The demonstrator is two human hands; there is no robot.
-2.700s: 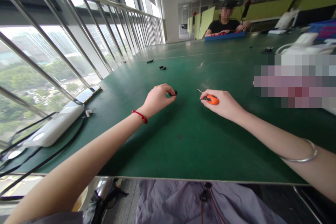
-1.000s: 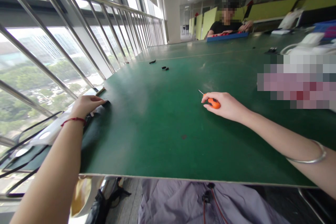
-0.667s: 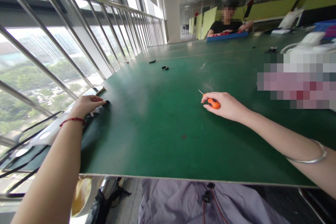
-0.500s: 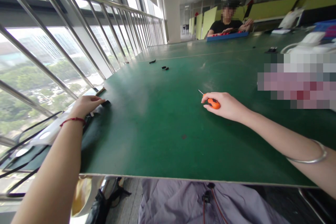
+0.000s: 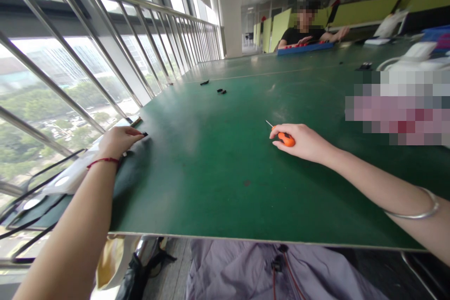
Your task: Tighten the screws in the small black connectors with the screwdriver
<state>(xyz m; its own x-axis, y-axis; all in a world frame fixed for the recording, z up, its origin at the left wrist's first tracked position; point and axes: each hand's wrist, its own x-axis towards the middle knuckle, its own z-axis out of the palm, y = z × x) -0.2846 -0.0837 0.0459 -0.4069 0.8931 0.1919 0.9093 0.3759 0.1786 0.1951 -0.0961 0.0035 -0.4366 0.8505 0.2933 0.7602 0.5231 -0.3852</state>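
Note:
My right hand (image 5: 297,139) is closed around an orange and black screwdriver (image 5: 286,139), its thin metal shaft sticking out past the fingers toward the upper left. At the table's left edge, my left hand (image 5: 121,139) pinches a small black piece (image 5: 144,134) between thumb and fingertips. Most of that piece is covered, so its kind cannot be made out. Close behind the left hand lies a flat, phone-like object (image 5: 132,121). Both hands are over the green tabletop (image 5: 197,168).
Small black pieces (image 5: 221,91) and another black piece (image 5: 204,83) lie farther back. A metal railing (image 5: 140,14) runs along the left. Across the table a person (image 5: 304,33) sits behind a blue tray (image 5: 305,48). White bags (image 5: 415,58) stand at right.
My left hand has shifted slightly right, with the black piece now mostly covered by its fingertips. My right hand and the screwdriver stay put. The person opposite has moved a hand outward.

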